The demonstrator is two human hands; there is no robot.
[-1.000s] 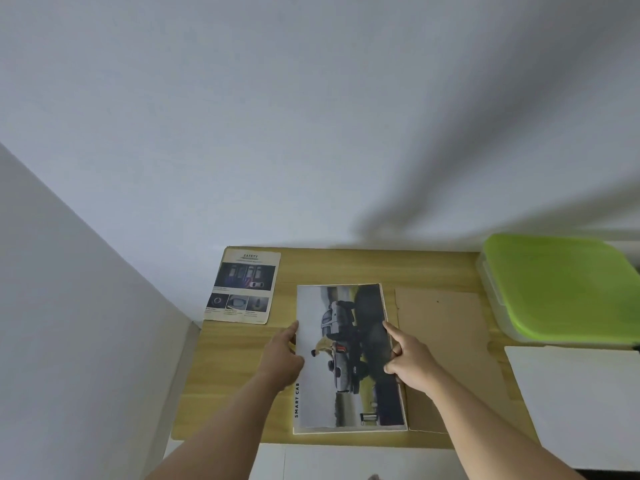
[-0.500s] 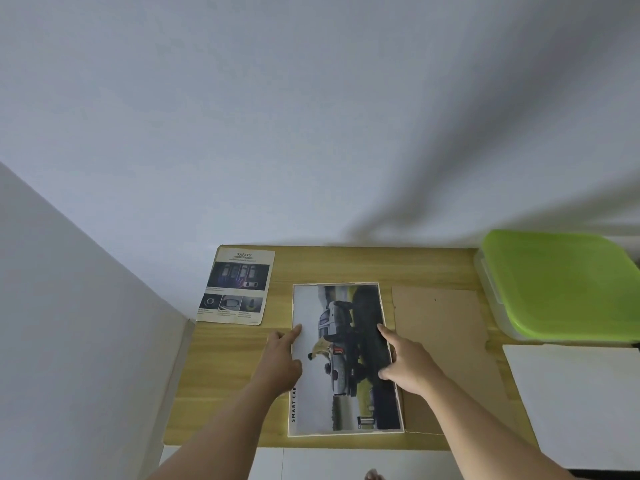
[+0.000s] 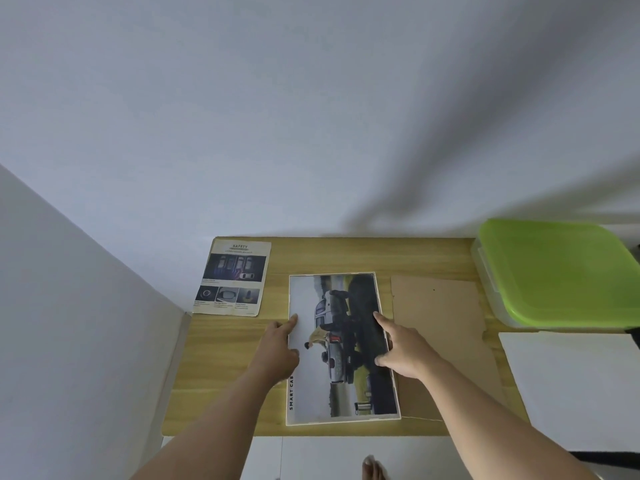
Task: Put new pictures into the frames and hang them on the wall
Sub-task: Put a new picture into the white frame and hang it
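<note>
Head view: car picture (image 3: 341, 348) lies flat on the wooden table (image 3: 228, 362), long side running away from the person, inside a thin white frame (image 3: 287, 403) whose edge shows around it. Left hand (image 3: 279, 344) rests at the picture's left edge, fingers spread and extended, index fingertip on the white margin; flat, nothing gripped. Right hand (image 3: 401, 348) lies on the picture's right edge, fingers splayed, palm down, pressing the dark part of the print; cannot tell whether any finger hooks under the frame edge. The two hands are apart, one on each long side. Beyond the left hand, a safety leaflet (image 3: 232, 278) lies flat near the table's far left corner, clear of the picture. Just right of the right hand, a brown cardboard sheet (image 3: 440, 327) lies flat, its left edge just beside the frame. Further right, a box with a green lid (image 3: 557, 271) sits at the table's far right end, and nearer the person a white board (image 3: 575, 389) lies flat. A bare foot (image 3: 373, 470) shows on the floor below the right forearm
</note>
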